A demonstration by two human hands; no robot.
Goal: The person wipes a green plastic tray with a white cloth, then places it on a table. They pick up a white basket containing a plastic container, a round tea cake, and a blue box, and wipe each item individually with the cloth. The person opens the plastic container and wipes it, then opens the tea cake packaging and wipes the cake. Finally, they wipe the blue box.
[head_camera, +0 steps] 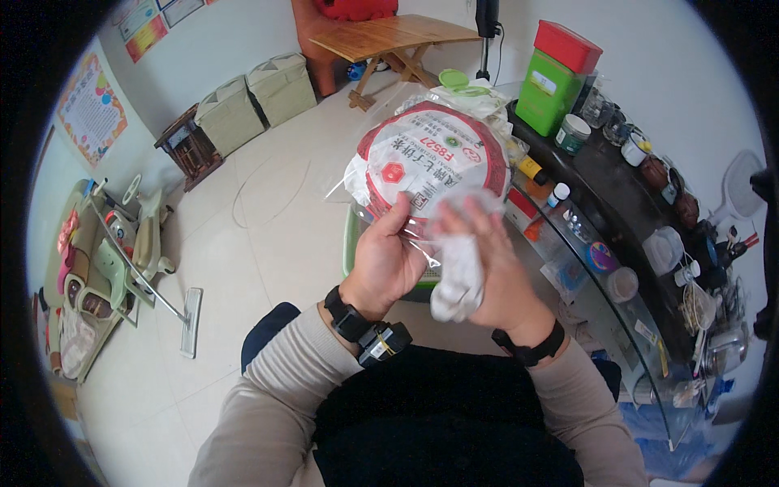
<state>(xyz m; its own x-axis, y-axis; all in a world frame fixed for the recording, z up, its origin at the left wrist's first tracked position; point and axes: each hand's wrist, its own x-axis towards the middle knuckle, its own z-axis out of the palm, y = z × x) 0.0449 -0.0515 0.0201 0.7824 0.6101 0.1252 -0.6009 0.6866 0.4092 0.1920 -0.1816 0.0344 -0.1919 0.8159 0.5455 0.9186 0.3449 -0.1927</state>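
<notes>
A round tea cake [426, 146] in white paper with a red rim lies inside a clear plastic bag [341, 182], held up before me. My left hand [389, 255] grips its near left edge, the thumb on top. Over the near right part of the cake is my right hand [493, 262], blurred, with a crumpled white cloth [457, 280] in it; part of the cloth is under the fingers. Whether the cloth touches the bag I cannot tell. Beneath the cake shows the rim of a green plastic basket [350, 243].
On the right, a glass-topped counter [602, 286] and black shelf [608, 189] hold jars, a green tin with a red lid [551, 79] and small containers. A wooden folding table [395, 36] stands ahead. At left are a flat mop [192, 322], storage cubes [228, 115] and ride-on toys [146, 231].
</notes>
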